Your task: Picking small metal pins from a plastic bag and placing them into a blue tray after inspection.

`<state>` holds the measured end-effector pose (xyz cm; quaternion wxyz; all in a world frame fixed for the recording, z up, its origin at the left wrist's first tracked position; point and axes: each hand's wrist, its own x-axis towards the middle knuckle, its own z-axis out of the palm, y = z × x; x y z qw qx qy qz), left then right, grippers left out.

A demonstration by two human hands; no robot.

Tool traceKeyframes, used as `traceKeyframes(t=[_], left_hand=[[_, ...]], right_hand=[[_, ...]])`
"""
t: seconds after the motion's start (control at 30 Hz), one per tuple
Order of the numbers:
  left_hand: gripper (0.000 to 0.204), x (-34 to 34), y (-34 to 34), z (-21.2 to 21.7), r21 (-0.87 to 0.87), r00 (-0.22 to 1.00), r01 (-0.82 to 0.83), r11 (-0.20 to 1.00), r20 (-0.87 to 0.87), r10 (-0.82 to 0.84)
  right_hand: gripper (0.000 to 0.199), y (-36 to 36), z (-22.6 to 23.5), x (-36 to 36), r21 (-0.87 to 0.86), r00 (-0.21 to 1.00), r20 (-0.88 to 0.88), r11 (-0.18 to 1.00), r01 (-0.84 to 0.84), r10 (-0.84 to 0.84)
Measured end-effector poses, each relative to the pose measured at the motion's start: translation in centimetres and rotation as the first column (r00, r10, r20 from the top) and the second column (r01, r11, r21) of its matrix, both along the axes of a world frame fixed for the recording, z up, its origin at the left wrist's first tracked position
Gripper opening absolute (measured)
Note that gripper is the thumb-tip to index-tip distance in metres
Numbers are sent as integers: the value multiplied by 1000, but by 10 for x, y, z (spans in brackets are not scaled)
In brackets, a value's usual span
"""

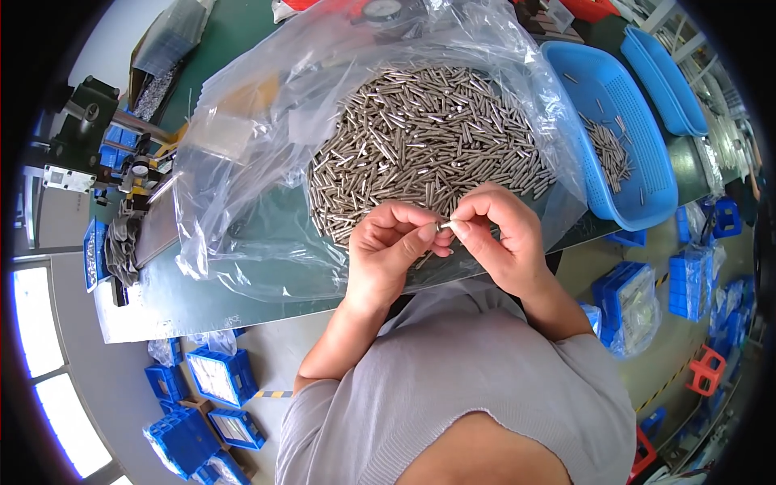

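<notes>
Between my two hands, over the near edge of the pile, is one small metal pin [444, 226]. The thumb and fingers of my left hand [390, 246] pinch one end of it. My right hand [503, 238] pinches the other end, fingertips almost meeting the left ones. Below and beyond the hands spreads a large heap of slim metal pins [432, 137], lying on a clear plastic bag [242, 202] on the green table. The pin's ends are mostly covered by my fingertips.
Right of the heap stands a blue plastic basket [647, 153] with some pins inside, another blue basket [667, 81] beyond it. A dark bench device [89, 113] stands at the left. Blue crates [218, 376] sit on the floor, and a red stool [706, 370] is at the right.
</notes>
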<state>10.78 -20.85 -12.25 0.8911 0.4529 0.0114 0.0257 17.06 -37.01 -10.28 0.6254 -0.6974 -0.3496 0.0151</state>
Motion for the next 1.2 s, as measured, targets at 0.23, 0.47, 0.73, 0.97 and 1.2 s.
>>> traceKeyframes(t=[0.23, 0.47, 0.73, 0.97, 1.2], left_hand=[[9, -1, 2, -1, -3, 1000, 8, 1000, -4, -8], [9, -3, 0, 1, 5, 1000, 12, 1000, -4, -12], [11, -3, -2, -1, 51, 1000, -20, 999, 8, 19], [11, -2, -3, -4, 42, 996, 52, 998, 71, -55], [10, 1, -2, -4, -29, 992, 3, 1000, 123, 0]], right_hand=[[5, 2, 0, 1, -18, 994, 99, 999, 37, -35], [6, 2, 0, -2, -33, 990, 129, 998, 57, -52], [9, -4, -2, 8, -39, 985, 170, 999, -4, 10], [10, -11, 5, 0, -3, 1000, 7, 1000, 17, -17], [11, -76, 26, 36, 123, 599, 347, 669, 733, -721]])
